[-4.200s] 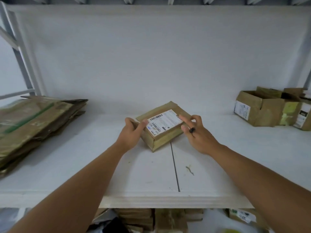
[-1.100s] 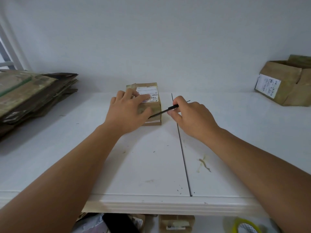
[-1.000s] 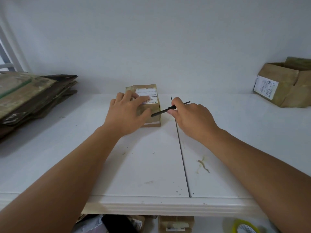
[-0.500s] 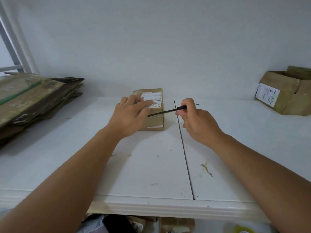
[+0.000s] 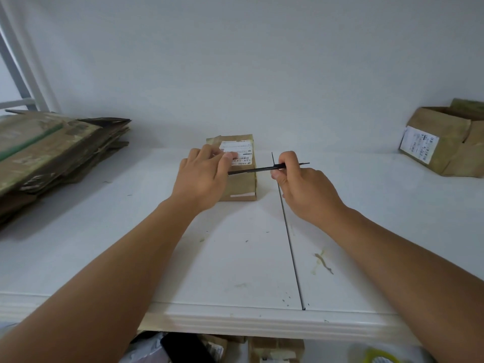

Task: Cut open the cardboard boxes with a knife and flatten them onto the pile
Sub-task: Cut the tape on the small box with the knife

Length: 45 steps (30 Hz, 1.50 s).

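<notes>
Head view. A small cardboard box (image 5: 239,176) sits on the white table (image 5: 366,231), near the back wall and just left of the seam between the two table panels. Its long axis runs from the near edge toward the wall. A white shipping label (image 5: 239,153) covers the far part of its top face; a strip of pale tape crosses the near end.

The knife (image 5: 264,169) is thin and dark, lying close to level above the box. Its long axis runs left to right, tip pointing left and slightly toward the viewer, crossing the box top at about mid-length. The tip end disappears behind the left thumb.

The left hand (image 5: 203,176) lies palm down on the left part of the box, fingers fairly straight and pressing on the top, reaching onto the label. Its grip encloses nothing. The right hand (image 5: 303,189) is just right of the box, fingers curled, grip closed around the knife handle, whose end sticks out to the right.

A pile of flattened cardboard (image 5: 52,153) lies at the far left of the table. At the far right stand open cardboard boxes (image 5: 445,142), one with a label on its side; their contents cannot be seen. Both forearms extend from the near edge, bare.
</notes>
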{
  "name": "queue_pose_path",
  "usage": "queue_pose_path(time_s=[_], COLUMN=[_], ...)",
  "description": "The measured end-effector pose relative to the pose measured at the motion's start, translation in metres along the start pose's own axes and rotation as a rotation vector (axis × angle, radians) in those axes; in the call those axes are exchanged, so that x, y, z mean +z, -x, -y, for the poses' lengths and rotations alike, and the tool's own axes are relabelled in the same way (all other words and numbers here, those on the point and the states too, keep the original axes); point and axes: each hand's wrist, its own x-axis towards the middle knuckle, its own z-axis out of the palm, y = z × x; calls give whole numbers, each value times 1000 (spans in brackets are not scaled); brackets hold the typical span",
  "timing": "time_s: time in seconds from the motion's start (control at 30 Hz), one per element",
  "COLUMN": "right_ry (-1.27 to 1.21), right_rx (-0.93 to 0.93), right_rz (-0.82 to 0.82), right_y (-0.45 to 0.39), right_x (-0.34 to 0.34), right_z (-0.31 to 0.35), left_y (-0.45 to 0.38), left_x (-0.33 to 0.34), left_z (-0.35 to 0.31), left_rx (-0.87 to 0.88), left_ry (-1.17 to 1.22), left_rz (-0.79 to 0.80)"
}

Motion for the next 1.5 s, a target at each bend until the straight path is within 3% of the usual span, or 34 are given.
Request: queue_pose_path(time_s=[0.17,0.33,0.5,0.63,0.73,0.87,1.5], right_ry=[289,291,66,-622,-858,-864,-646], right_rx=[-51,-60,22,251,354,363,260], right_rz=[-55,-147,-135,-3,59,89,160], right_y=[-2,-1,1,0,-1,-2,1], right_x=[-2,-12,-13,-10,-10,-8,-10], right_z=[1,0,-1,4,0,-2,7], left_y=[2,1,0,1,0,-3,-3], left_x=[3,1,-1,3,4,10,11], left_z=[-7,-5,-1,1,3,-2,-1], left_rx=[38,31,33,106,164,229,226], left_ry=[-78,-146,-158,-267,-348,-420,-337], left_rz=[2,4,5,-12,-44,-68,-8])
